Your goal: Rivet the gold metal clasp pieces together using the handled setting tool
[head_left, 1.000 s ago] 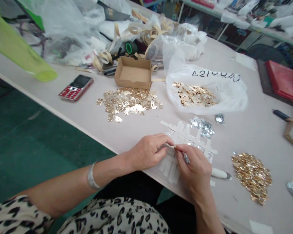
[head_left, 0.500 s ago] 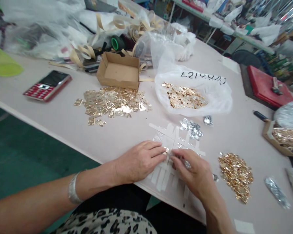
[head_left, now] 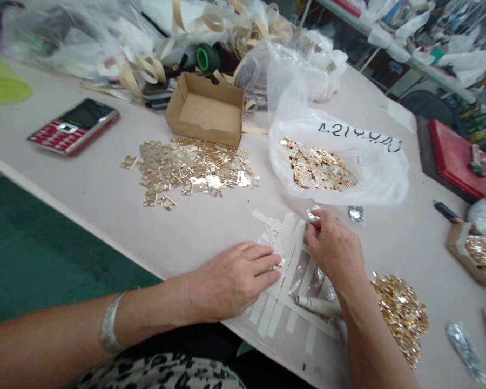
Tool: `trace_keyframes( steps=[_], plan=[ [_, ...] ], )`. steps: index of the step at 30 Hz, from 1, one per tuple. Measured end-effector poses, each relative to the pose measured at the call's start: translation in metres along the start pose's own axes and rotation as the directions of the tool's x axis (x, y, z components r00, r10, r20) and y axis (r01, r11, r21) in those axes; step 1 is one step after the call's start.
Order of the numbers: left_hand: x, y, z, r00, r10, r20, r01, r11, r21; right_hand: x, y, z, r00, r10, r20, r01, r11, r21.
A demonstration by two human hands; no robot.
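My left hand (head_left: 237, 278) lies low over the table, fingers together, their tips holding a small gold metal plate (head_left: 281, 265) against a grid of pale tape strips (head_left: 285, 289). Clear plastic film shows between the strips. Farther out, my right hand (head_left: 336, 246) pinches at the small silver metal pieces (head_left: 312, 215). Its fingers and thumb are closed, and they mostly hide that pile. A rolled whitish strip (head_left: 318, 306) lies across the grid below my right wrist.
Gold plates (head_left: 194, 167) lie heaped before a cardboard box (head_left: 206, 111). A plastic bag (head_left: 378, 175) holds more gold pieces. Round gold pieces (head_left: 400, 319) lie beside my right forearm. A red-keyed phone (head_left: 75, 127) is at left, a red case (head_left: 464, 159) at right.
My right hand has moved away from the left fingertips, up to the silver pieces, and closed there. My left hand stays at the gold plate. The view has shifted slightly.
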State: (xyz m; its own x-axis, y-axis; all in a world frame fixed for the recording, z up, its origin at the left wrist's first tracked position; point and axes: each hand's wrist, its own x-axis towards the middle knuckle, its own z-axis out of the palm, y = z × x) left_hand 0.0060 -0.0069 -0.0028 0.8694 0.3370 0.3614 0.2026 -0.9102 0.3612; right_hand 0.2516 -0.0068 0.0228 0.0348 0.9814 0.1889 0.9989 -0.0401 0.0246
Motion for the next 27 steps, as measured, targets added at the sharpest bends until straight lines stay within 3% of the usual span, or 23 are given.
trace_keyframes(
  steps=[8,10,12,14,16,18,20,23,27],
  plan=[
    [0.001,0.000,0.000,0.999,0.001,-0.034,-0.001,1.000,-0.004,0.006,-0.006,-0.004,0.998,0.045,0.041,-0.042,0.997,-0.067],
    [0.001,0.000,-0.001,0.999,0.005,-0.032,-0.005,1.000,-0.001,0.005,-0.001,-0.004,0.994,0.098,0.053,-0.098,0.995,0.002],
    [0.001,0.000,-0.002,1.000,0.009,-0.028,-0.009,1.000,0.006,0.001,0.006,-0.005,0.981,0.185,0.063,-0.193,0.966,0.173],
    [0.001,0.000,-0.004,1.000,0.015,-0.025,-0.015,1.000,0.013,-0.005,0.013,-0.007,0.956,0.270,0.116,-0.293,0.839,0.459],
    [0.001,0.000,-0.004,0.999,0.023,-0.024,-0.022,0.999,0.024,-0.014,0.015,-0.008,0.930,0.303,0.208,-0.356,0.602,0.715],
    [0.001,0.000,-0.005,0.999,0.030,-0.030,-0.029,0.999,0.037,-0.023,0.013,-0.010,0.911,0.281,0.302,-0.396,0.390,0.832],
    [0.001,0.000,-0.005,0.999,0.034,-0.034,-0.032,0.998,0.050,-0.031,0.006,-0.012,0.894,0.238,0.379,-0.438,0.293,0.850],
    [0.000,0.000,-0.004,0.999,0.034,-0.039,-0.031,0.997,0.064,-0.040,-0.008,-0.014,0.883,0.140,0.448,-0.469,0.290,0.834],
    [0.000,0.001,-0.004,1.000,0.020,-0.024,-0.018,0.998,0.054,-0.045,-0.024,-0.018,0.894,0.017,0.447,-0.414,0.409,0.813]
  ],
)
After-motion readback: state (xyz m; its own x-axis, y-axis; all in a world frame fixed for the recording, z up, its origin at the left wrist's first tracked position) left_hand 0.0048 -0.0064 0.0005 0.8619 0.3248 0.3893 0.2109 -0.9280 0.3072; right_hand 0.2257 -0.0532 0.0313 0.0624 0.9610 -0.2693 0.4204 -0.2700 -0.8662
